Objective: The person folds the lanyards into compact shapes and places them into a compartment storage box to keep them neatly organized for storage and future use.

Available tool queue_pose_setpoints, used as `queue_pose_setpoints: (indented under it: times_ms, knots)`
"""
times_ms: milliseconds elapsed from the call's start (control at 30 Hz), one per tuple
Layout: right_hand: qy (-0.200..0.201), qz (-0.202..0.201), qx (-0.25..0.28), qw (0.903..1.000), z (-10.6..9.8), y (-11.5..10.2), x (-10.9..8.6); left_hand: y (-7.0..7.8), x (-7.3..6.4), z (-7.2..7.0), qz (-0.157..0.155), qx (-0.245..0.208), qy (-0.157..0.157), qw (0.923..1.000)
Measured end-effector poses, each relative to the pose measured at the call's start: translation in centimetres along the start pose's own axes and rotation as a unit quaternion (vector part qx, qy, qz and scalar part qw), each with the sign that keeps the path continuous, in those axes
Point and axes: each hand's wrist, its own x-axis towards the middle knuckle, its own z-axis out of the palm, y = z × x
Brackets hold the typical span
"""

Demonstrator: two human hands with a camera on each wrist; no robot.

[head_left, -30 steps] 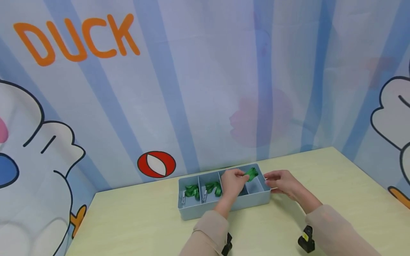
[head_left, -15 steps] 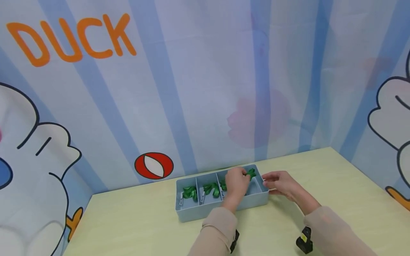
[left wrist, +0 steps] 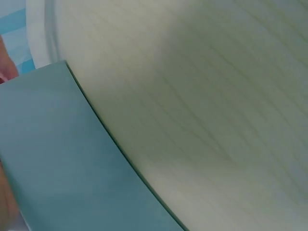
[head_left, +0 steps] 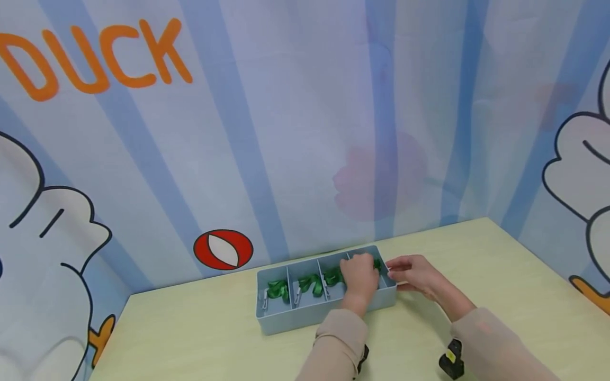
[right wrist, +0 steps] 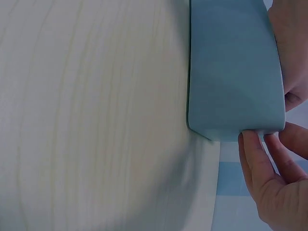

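Note:
A grey-blue divided box (head_left: 286, 318) stands on the table. Green ribbon lanyards with pale clips lie in its compartments: one lanyard (head_left: 278, 290) at the far left, another lanyard (head_left: 311, 284) beside it, and a third lanyard (head_left: 333, 275) further right. My left hand (head_left: 360, 275) reaches down into the rightmost compartment and pinches a green lanyard (head_left: 377, 264), mostly hidden by the fingers. My right hand (head_left: 415, 272) touches the box's right end with its fingers. In the right wrist view, the extended fingers (right wrist: 257, 156) rest against that end wall.
The pale wood-grain table (head_left: 190, 328) ends at the back against a printed curtain (head_left: 295, 132) with blue stripes and cartoon figures. The box stands close to that back edge.
My left hand has moved right and lowered the lanyard into the rightmost compartment, baring the lanyard in the third compartment. My right hand stays at the box's end. The head view has shifted slightly.

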Motion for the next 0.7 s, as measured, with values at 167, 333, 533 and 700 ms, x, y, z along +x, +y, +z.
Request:
queue_pose_setpoints:
  times_ms: [167,333,533,700]
  knots:
    - [-0.004,0.001,0.007,1.0,0.0,-0.1,-0.1,0.1,0.2,0.1,-0.001,0.024,-0.068,0.9974]
    - [-0.006,-0.003,0.007,0.9999,0.2,-0.1,0.0,0.0,0.4,-0.2,0.0,0.046,-0.108,0.9931]
    - [-0.008,0.001,0.006,1.0,0.3,0.1,0.3,-0.7,0.1,-1.2,0.036,0.032,-0.115,0.9922]
    - [-0.002,0.004,0.0,1.0,0.0,0.1,0.3,-2.0,0.1,-3.3,0.084,-0.067,-0.082,0.9908]
